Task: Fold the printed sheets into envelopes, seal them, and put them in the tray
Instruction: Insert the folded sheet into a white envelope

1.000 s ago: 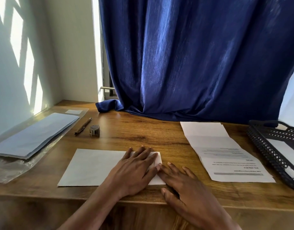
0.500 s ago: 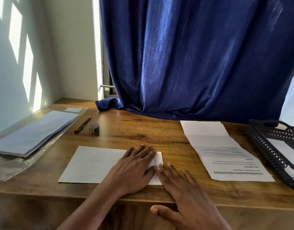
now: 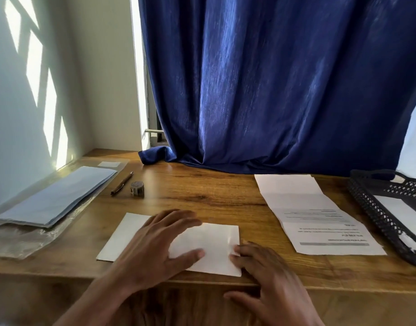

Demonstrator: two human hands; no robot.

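A white envelope (image 3: 211, 245) lies flat near the desk's front edge. My left hand (image 3: 155, 248) rests flat on its middle with the fingers spread. My right hand (image 3: 268, 278) touches the envelope's right end with its fingertips, and its thumb hangs over the desk's edge. A creased printed sheet (image 3: 320, 217) lies unfolded to the right. The black mesh tray (image 3: 376, 215) stands at the far right with white paper inside it.
A stack of pale blue sheets (image 3: 59, 196) lies on a clear plastic sleeve at the left. A pen (image 3: 121, 183) and a small tape roll (image 3: 137, 188) sit beside it. A blue curtain (image 3: 273, 90) hangs over the desk's back edge.
My left hand has slid left along the envelope, uncovering its right part. My right hand has drawn back toward the desk's edge, with only its fingertips at the envelope's right end.
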